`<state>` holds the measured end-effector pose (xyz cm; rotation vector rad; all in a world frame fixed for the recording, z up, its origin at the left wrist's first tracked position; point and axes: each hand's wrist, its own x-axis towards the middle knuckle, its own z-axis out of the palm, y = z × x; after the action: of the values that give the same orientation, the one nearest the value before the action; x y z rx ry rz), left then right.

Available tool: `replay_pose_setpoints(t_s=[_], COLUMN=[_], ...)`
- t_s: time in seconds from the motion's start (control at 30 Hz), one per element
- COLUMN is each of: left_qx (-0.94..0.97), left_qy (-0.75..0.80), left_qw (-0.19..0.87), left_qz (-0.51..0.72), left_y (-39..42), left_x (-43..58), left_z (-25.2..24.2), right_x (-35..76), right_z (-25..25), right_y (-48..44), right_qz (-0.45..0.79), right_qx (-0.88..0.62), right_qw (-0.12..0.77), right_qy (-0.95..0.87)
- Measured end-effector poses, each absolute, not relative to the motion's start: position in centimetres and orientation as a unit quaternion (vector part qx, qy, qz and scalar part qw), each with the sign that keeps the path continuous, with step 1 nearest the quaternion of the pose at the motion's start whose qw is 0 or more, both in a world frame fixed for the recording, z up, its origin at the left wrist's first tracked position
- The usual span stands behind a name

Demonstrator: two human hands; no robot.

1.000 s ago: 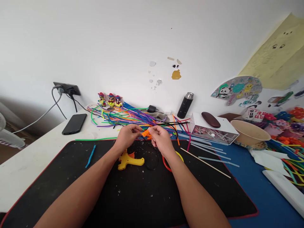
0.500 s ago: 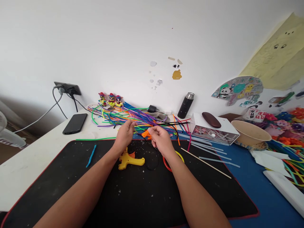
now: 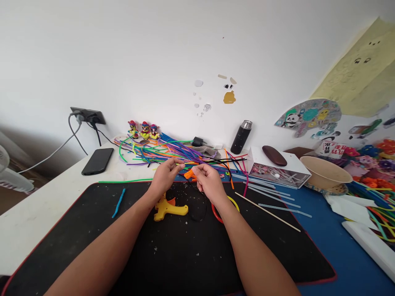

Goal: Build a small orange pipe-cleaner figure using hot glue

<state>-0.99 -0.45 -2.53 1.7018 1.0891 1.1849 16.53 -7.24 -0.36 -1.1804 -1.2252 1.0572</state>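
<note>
My right hand point(image 3: 210, 181) is closed in a pinch on a small bundle of orange pipe cleaner point(image 3: 189, 174), which sticks out to the left of its fingertips. Close by on the left, my left hand point(image 3: 165, 176) has its thumb and fingertips drawn together and pointing at the bundle; whatever lies between them is too small to make out. Below the left wrist, a yellow glue gun point(image 3: 173, 210) rests on the black mat point(image 3: 191, 255). A red and yellow ring point(image 3: 217, 214) lies partly hidden under the right forearm.
Loose pipe cleaners point(image 3: 185, 151) heap behind my hands. A blue piece point(image 3: 119, 203) and a phone point(image 3: 97, 161) lie left. Rightward are a wooden stick point(image 3: 268, 212), clear glue sticks point(image 3: 277, 193), a black flask point(image 3: 241, 137), a white box point(image 3: 296, 164) and a beige bowl point(image 3: 324, 172).
My left hand has shifted slightly right, its thumb and fingers now stretched closer to the orange bundle. The right hand keeps its pinch almost in place.
</note>
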Motion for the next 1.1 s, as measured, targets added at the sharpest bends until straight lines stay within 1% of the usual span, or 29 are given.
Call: replay_pose_setpoints(t_s=[0.1,0.27,0.4,0.7,0.9,1.1], left_qx=[0.695,0.729,0.709,0.674,0.671,0.637], left_qy=[0.377,0.254,0.238,0.259,0.276,0.294], left_qw=[0.422,0.523,0.573,0.585,0.564,0.567], left_qz=[0.444,0.362,0.336,0.369,0.394,0.431], left_y=[-1.0,-2.4,-2.7,-2.6,-2.5,-2.3], left_x=[-0.9,0.0,0.4,0.1,0.1,-0.1], left_z=[-2.1,-1.7,-1.8,-1.5,-1.2,-1.0], right_x=[16.5,16.7,16.7,16.6,16.6,16.7], right_z=[-0.4,-0.5,-0.5,-0.5,-0.4,-0.1], right_y=[-7.2,-7.1,-7.0,-7.0,-7.2,-7.1], right_qz=[0.439,0.438,0.440,0.433,0.431,0.443], right_qx=[-0.493,-0.475,-0.470,-0.473,-0.478,-0.470], right_qw=[0.546,0.568,0.579,0.583,0.579,0.589], right_qy=[-0.516,-0.510,-0.501,-0.499,-0.501,-0.486])
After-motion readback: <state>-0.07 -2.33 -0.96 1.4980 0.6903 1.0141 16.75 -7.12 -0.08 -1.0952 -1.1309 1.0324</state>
